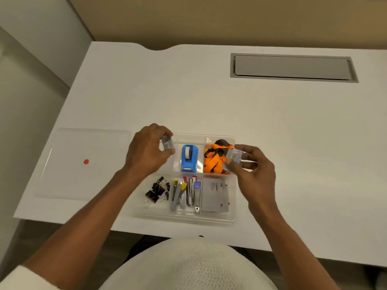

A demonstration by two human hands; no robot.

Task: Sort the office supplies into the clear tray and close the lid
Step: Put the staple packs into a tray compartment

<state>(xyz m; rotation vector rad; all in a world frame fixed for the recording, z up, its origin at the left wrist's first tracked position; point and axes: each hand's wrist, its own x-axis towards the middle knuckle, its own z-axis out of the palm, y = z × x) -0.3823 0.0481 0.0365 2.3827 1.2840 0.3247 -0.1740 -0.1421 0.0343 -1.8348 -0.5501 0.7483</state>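
A clear tray [232, 216] with compartments sits at the desk's front edge. It holds a blue tape dispenser [189, 159], orange lanyards [214, 162], black binder clips [158, 189], several cutters and pens [185, 193] and a grey packet [213, 195]. My left hand [146, 151] is shut on a small grey box [167, 143] over the tray's far left compartment. My right hand [255, 166] grips a second small box [234, 155] above the lanyards at the tray's right side. The clear lid [69, 178], with a red dot, lies flat to the left.
The white desk [188, 97] has a grey cable flap [293, 66] at the back right. The desk's front edge runs just below the tray, and its left edge lies past the lid.
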